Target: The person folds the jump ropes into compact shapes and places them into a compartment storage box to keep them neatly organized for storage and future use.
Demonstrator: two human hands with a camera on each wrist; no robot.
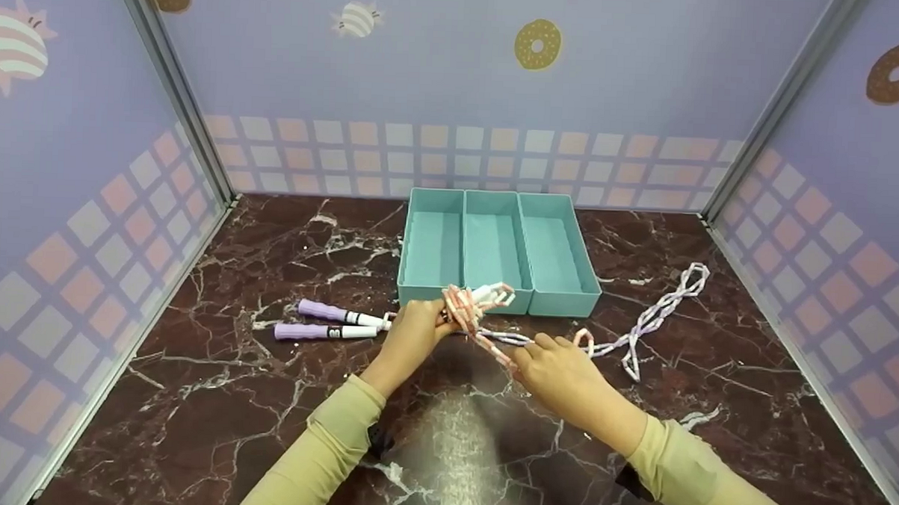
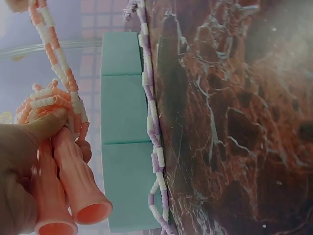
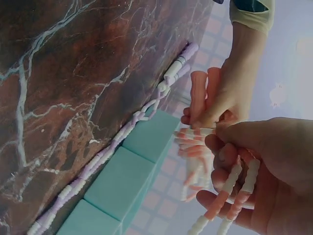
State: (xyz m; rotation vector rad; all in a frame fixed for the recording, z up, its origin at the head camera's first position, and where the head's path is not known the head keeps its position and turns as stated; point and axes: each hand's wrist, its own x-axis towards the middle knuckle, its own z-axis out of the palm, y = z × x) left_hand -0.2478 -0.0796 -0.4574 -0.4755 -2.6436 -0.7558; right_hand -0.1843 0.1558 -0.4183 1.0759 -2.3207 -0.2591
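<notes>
In my left hand (image 1: 415,330) I hold the pair of pink handles (image 2: 80,169) of a pink-and-white beaded jump rope (image 1: 462,309). Its beaded cord is wound in a bundle around them, and my left thumb presses at the wraps. My right hand (image 1: 561,372) pinches a doubled length of the same cord, which runs taut from the bundle; loose strands (image 3: 237,196) hang past its fingers. Behind both hands a purple-and-white beaded jump rope (image 1: 657,312) lies stretched out on the table, its purple handles (image 1: 319,332) at the left.
A teal box (image 1: 563,305) with three compartments stands just beyond the hands, its front wall close behind the purple rope. The dark marbled table (image 1: 212,423) is enclosed by lilac panels (image 1: 440,80) at the back and both sides.
</notes>
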